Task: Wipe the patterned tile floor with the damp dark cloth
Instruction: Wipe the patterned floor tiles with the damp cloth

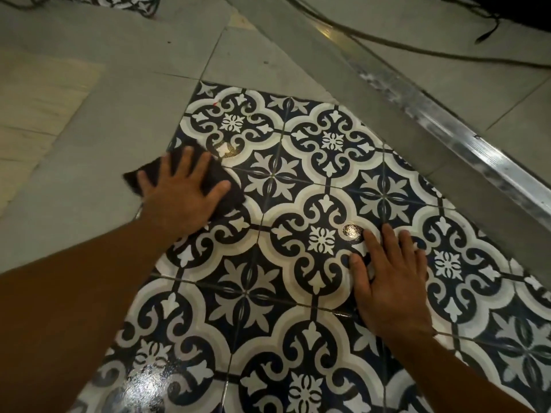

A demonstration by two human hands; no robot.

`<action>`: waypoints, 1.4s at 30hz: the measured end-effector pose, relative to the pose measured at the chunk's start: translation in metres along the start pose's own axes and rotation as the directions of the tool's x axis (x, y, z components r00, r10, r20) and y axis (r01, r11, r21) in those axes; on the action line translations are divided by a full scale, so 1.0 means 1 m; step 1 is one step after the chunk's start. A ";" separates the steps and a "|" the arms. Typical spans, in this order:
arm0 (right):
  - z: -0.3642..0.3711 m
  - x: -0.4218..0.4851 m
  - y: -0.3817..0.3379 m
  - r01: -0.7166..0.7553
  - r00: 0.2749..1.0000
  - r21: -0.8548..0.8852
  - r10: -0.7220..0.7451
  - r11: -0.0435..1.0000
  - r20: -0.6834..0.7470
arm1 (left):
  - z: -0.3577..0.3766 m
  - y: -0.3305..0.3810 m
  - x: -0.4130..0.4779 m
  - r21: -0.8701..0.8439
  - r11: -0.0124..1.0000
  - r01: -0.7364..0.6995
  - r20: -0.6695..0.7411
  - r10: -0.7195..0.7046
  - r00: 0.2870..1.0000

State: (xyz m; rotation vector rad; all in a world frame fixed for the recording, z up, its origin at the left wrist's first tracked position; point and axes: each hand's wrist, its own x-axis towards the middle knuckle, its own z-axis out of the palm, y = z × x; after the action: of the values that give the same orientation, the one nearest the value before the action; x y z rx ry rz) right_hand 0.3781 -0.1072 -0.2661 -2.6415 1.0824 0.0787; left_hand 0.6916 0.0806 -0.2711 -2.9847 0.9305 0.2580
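Grey floor (89, 138) met the patterned tile floor (298, 180). At their edge the left hand (182, 192) pressed the dark cloth (222, 190) flat beneath spread, open fingers (190, 162). The right hand (390, 278) lay flat on the tiles, fingers splayed, holding nothing.

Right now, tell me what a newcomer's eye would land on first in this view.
First, the patterned tile floor, bold navy-and-white scrollwork filling the middle and bottom of the view, ringed by plain grey tiles. Next, the left hand pressed flat on the dark cloth at the pattern's left edge, with the right hand spread bare on the tiles to its right. A shiny metal strip runs diagonally across the upper right.
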 end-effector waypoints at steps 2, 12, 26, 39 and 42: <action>0.000 0.001 0.000 0.002 1.000 0.014 -0.002 1.000 0.001 | 0.002 -0.015 -0.016 -0.032 0.995 0.091 -0.004 -0.092 0.996; -0.001 -0.001 0.000 0.024 1.000 -0.017 -0.024 1.000 0.003 | 0.021 0.025 -0.122 0.014 0.977 -0.215 0.008 0.215 0.977; -0.027 -0.006 0.000 0.038 0.974 0.075 -0.053 0.996 0.219 | 0.034 0.063 -0.230 -0.132 0.991 -0.003 0.052 0.010 0.999; -0.058 -0.207 -0.047 -0.186 0.935 0.644 -0.068 0.742 0.348 | -0.057 0.067 -0.277 -0.647 0.749 0.142 0.273 0.054 0.961; -0.076 -0.223 -0.063 -0.437 0.882 0.783 0.040 0.442 0.469 | -0.096 0.071 -0.293 -0.811 0.496 0.309 0.412 0.109 0.905</action>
State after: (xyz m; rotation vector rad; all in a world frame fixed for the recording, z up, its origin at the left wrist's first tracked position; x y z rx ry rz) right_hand 0.2573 0.0656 -0.1435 -1.4184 0.9716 0.0709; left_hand 0.4291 0.1826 -0.1271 -3.4786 0.6546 1.8096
